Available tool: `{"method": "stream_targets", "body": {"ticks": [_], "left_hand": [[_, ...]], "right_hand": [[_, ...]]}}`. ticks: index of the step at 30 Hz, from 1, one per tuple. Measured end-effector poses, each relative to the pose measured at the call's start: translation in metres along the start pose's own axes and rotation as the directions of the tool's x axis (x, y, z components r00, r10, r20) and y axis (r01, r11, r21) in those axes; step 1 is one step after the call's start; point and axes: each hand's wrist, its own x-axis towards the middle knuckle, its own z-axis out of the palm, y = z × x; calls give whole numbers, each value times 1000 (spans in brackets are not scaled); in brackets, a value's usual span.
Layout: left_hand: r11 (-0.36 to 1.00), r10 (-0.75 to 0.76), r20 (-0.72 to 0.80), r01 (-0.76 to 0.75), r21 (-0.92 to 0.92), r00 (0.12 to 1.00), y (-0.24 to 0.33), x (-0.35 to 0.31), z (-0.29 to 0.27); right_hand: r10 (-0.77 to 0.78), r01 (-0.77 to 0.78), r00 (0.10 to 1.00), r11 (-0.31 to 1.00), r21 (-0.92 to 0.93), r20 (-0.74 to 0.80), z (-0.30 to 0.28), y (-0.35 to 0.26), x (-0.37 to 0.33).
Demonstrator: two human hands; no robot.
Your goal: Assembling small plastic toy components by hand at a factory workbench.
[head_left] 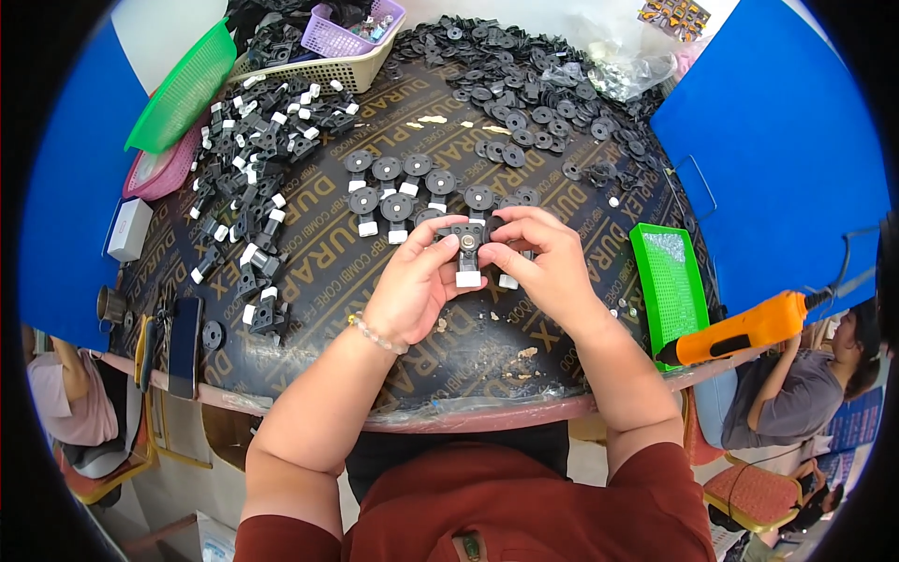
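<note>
Between my hands is a black plastic bracket (467, 258) with a white end piece and a round metallic spot in its middle. My left hand (409, 286) grips it from the left with thumb and fingers. My right hand (548, 267) is closed at its right side, its fingers pinching a black disc (493, 226) seen partly edge-on, close to the bracket. Just beyond my hands stand several black pieces with round discs and white ends (397, 207), set in rough rows. Some of these are partly hidden by my fingers.
Loose black-and-white brackets (253, 150) cover the left side. Black discs (543, 114) are heaped at the far right. A green tray (693, 309) and an orange electric screwdriver (744, 330) sit at right. Near left are a phone (185, 347) and a loose disc (213, 334). Blue panels (777, 122) flank the table.
</note>
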Motion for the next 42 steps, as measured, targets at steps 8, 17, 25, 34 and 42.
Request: {"method": "stream_targets", "body": {"ticks": [8, 17, 25, 34, 42], "left_hand": [[996, -49, 53, 44, 79, 997, 2, 0, 3], [990, -109, 63, 103, 93, 992, -5, 1, -7], [992, -40, 49, 34, 118, 998, -7, 2, -1], [921, 120, 37, -125, 370, 992, -16, 0, 1], [914, 204, -28, -180, 364, 979, -6, -1, 9]], "right_hand": [[-40, 44, 998, 995, 90, -56, -6, 11, 1], [-49, 54, 941, 999, -7, 335, -13, -13, 0], [-180, 244, 929, 955, -171, 322, -9, -3, -2], [-301, 362, 926, 878, -314, 226, -8, -10, -5], [-71, -55, 977, 823, -566, -199, -84, 48, 24]]}}
